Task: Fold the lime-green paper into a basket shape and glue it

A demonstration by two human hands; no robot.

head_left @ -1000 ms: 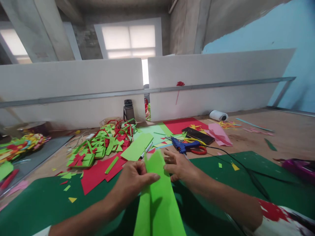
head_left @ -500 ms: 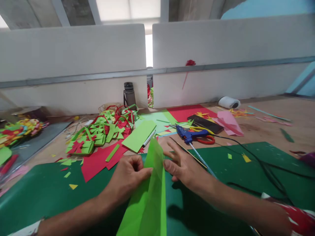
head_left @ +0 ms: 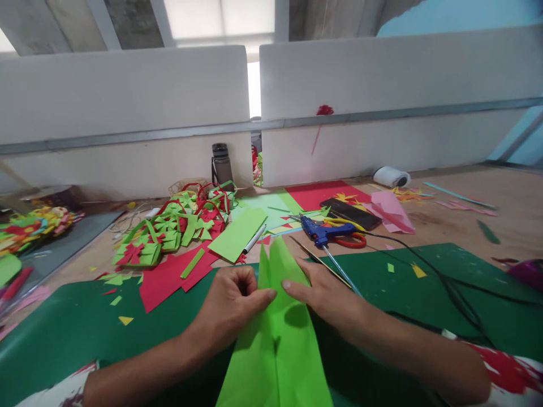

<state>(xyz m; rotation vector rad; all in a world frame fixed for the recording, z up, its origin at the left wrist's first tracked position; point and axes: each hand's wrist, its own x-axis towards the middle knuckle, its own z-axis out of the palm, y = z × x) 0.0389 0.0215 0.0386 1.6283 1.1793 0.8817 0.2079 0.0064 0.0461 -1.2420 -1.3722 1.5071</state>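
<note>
Between my hands stands a folded bright green sheet of paper (head_left: 292, 345), its two halves spread apart with a crease down the middle. My left hand (head_left: 237, 294) is closed on the left half, the thumb pressed toward the crease. On the right half, my right hand (head_left: 316, 285) grips the edge, thumb on the inner face and fingers hidden behind it. Just beyond the paper lie a white marker pen (head_left: 255, 238) and a light green paper piece (head_left: 237, 234).
A green cutting mat (head_left: 139, 350) covers the near table. Beyond are a blue glue gun (head_left: 326, 230), orange-handled scissors (head_left: 354, 241), a dark phone (head_left: 350, 213), red paper (head_left: 163, 282), several small green paper baskets (head_left: 148, 251) and a grey bottle (head_left: 221, 164). A black cord (head_left: 428, 265) trails right.
The green sheet has opened wider, its right half swinging right. My right hand, earlier beside the paper with fingers spread, now grips that half. My left thumb has shifted slightly right.
</note>
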